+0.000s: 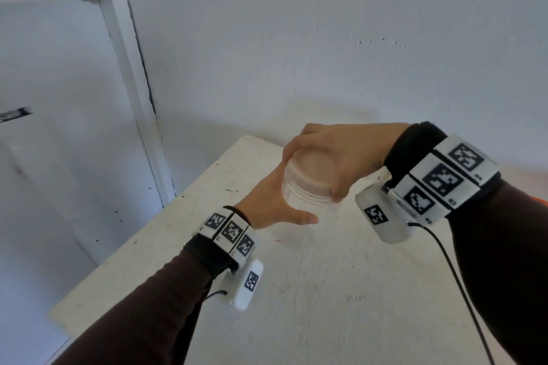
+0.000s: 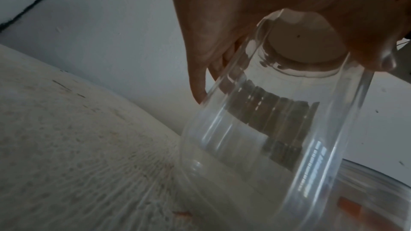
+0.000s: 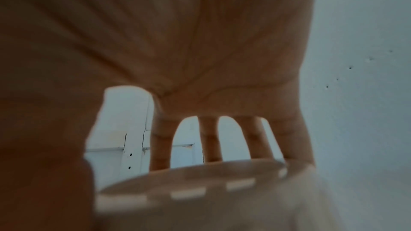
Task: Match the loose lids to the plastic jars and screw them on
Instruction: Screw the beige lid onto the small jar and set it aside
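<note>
A clear plastic jar [image 1: 299,197] stands on the white table [image 1: 296,290] with a clear lid [image 1: 308,170] on its mouth. My right hand [image 1: 335,157] reaches down from above, and its fingers and thumb curl round the lid's rim. My left hand [image 1: 275,204] cups the jar's body from the left; its thumb lies across the front and its fingers are hidden behind. In the left wrist view the jar [image 2: 266,129] appears tall and see-through, the lid [image 2: 307,46] showing through its wall. The right wrist view shows the fingers [image 3: 209,140] over the lid [image 3: 200,182].
A second clear container [image 2: 378,191] with something orange inside sits close by the jar, at the lower right of the left wrist view. The table's left edge [image 1: 154,234] runs diagonally beside a white door [image 1: 59,127]. A white wall [image 1: 326,38] stands directly behind.
</note>
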